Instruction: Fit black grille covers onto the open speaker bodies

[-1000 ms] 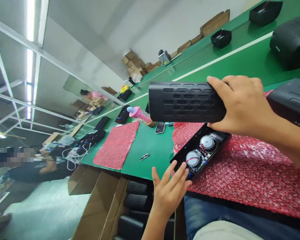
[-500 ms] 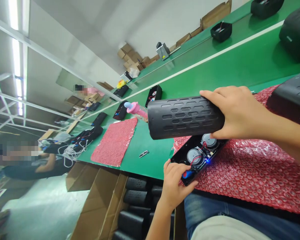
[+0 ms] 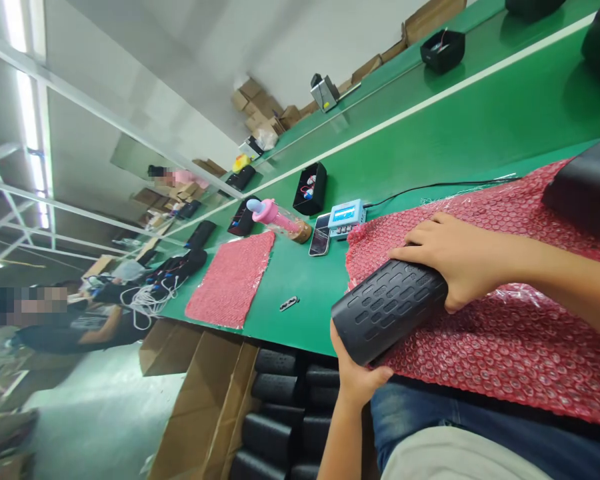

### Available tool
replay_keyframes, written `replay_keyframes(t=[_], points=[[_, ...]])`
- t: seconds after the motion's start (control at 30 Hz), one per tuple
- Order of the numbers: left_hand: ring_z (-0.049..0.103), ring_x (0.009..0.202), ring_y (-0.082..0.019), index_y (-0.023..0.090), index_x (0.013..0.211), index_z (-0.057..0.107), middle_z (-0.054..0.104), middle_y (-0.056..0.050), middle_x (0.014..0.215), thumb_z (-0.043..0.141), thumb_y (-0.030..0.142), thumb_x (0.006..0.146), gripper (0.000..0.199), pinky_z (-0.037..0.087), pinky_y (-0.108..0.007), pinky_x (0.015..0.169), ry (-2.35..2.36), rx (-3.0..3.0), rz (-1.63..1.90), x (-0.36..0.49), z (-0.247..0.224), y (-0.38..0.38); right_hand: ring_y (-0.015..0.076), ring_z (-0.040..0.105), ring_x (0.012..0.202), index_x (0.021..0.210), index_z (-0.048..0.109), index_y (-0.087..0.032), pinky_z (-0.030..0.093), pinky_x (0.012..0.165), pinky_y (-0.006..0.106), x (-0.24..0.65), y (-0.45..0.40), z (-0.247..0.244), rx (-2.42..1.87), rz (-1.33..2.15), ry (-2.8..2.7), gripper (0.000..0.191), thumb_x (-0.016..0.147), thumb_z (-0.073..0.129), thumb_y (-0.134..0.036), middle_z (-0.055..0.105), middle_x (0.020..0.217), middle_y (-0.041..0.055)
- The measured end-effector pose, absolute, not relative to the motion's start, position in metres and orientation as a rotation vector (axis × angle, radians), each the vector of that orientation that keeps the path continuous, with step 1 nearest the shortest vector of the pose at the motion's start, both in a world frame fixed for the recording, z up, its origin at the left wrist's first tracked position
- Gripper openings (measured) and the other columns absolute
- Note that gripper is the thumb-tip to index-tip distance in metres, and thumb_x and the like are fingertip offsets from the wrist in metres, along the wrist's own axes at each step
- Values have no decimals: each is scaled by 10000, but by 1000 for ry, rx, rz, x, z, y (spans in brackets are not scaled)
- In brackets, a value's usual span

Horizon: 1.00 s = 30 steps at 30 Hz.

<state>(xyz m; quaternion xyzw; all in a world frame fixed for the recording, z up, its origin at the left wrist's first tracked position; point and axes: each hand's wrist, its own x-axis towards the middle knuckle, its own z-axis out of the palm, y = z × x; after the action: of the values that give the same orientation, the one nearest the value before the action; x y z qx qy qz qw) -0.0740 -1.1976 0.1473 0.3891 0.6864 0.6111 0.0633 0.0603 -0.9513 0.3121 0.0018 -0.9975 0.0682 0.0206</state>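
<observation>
A black speaker cover (image 3: 393,303) with rows of oblong slots lies over the place of the open speaker body, hiding its inside. My right hand (image 3: 443,263) grips the cover at its far right end, fingers over the top and thumb on the near side. At the opposite end my left hand (image 3: 357,377) is wrapped round the near left end, its thumb toward me and its other fingers partly hidden. Beneath lies red bubble wrap (image 3: 490,347) spread on the green table (image 3: 315,320). Whether cover and body are fully joined I cannot tell.
Left of my hands lie a small slotted grey part (image 3: 289,304) and another red bubble wrap sheet (image 3: 233,280). Beyond are a phone (image 3: 321,237), a blue meter (image 3: 347,217), a pink-capped bottle (image 3: 283,221) and an open speaker shell (image 3: 310,189). A carton of speaker parts (image 3: 267,433) stands below.
My right hand has lowered and turned the cover onto the open speaker body, covering its drivers and blue light. My left hand stays at the near end. The phone and meter are now uncovered.
</observation>
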Motion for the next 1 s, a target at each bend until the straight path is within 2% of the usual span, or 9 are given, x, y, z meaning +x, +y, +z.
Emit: replay_keyframes(t=[0.07,0.13,0.27,0.4,0.53,0.6,0.73,0.87,1.0], points=[[444,1291,-320,209,1483,116,352,-203,1451,725,723,516,1253,401,-448,1049,1983,1146,1921,-69,148,-1195,343,479,1058,1283,522,-195,328,930,517,57,-953,309,-8,212,-3143,895,457,828,-358,553,1157,136],[344,1361,-322,228,1482,119,257,-189,1508,750,671,543,1215,336,-454,1100,1997,1199,1927,-67,153,-1193,350,468,1087,1294,514,-191,311,956,532,54,-954,307,-2,242,-3185,924,448,847,-357,545,1189,138],[345,1356,-336,195,1449,236,299,-198,1482,744,623,600,1078,328,-475,1104,2115,1369,1830,-69,167,-1191,362,461,1110,1318,493,-196,282,986,551,51,-955,306,16,283,-3219,971,437,867,-363,530,1240,142],[367,1342,-324,207,1453,223,260,-189,1501,718,627,629,1049,372,-448,1077,2123,1416,1814,-69,173,-1189,354,451,1119,1301,515,-187,315,973,529,52,-953,309,34,233,-3197,921,456,854,-329,515,1231,142],[391,1322,-318,204,1450,244,246,-173,1507,694,630,648,1014,379,-422,1072,2091,1380,1862,-68,172,-1187,385,375,1197,1278,531,-182,330,958,533,49,-950,312,40,175,-3166,916,436,862,-325,416,1332,177],[419,1300,-310,206,1438,273,293,-165,1484,697,622,651,986,395,-407,1058,2072,1366,1873,-69,173,-1186,366,398,1180,1282,517,-177,317,965,550,46,-949,315,45,211,-3223,915,453,869,-343,453,1304,160],[459,1257,-303,212,1433,285,277,-159,1489,693,630,645,981,447,-380,1001,2057,1314,1892,-69,173,-1186,327,460,1106,1246,522,-176,311,954,567,42,-950,321,48,285,-3285,880,462,883,-342,543,1197,108],[443,1261,-321,200,1412,312,319,-165,1460,675,670,621,989,411,-421,1027,2104,1287,1930,-69,168,-1186,334,470,1081,1190,550,-159,312,934,576,40,-951,322,59,284,-3273,824,454,881,-324,560,1149,103],[415,1279,-332,202,1416,302,309,-159,1467,662,663,623,985,408,-435,1020,2115,1253,1996,-70,161,-1187,314,470,1091,1189,550,-166,301,954,533,37,-948,320,130,332,-3232,795,482,876,-327,555,1162,89]])
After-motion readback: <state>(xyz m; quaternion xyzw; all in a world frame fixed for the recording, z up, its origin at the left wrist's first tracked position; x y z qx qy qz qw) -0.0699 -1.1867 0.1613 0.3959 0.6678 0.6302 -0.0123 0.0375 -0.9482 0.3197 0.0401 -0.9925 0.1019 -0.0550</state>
